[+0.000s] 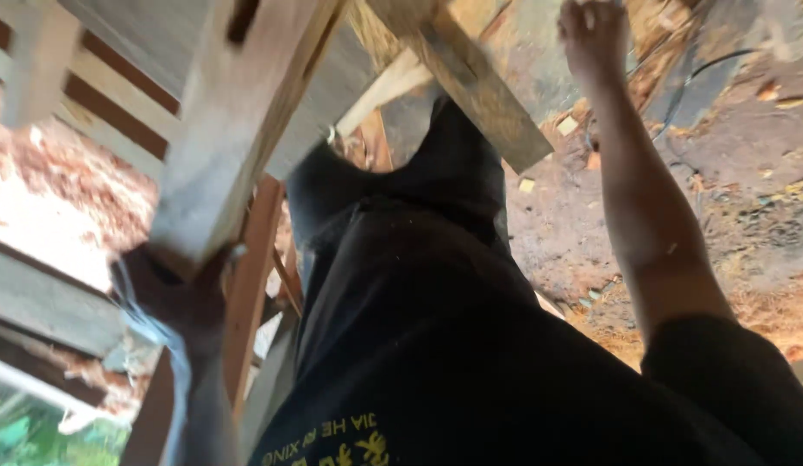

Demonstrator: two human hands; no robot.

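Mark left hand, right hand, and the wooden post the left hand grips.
left hand (173,298), head view, on the back of the hand at the post's lower end.
right hand (591,30), head view, on the back of the hand, blurred.
wooden post (233,129), head view, on its broad grey face.

You have no packages, labels, signs or screens in view; the one printed item is the yellow lettering (337,440) on your black shirt (436,345), at the lower edge of the view near the middle; small blocky characters in a short row, with a larger yellow figure beneath it, cut off by the frame; yellow on black, no border or panel around it.
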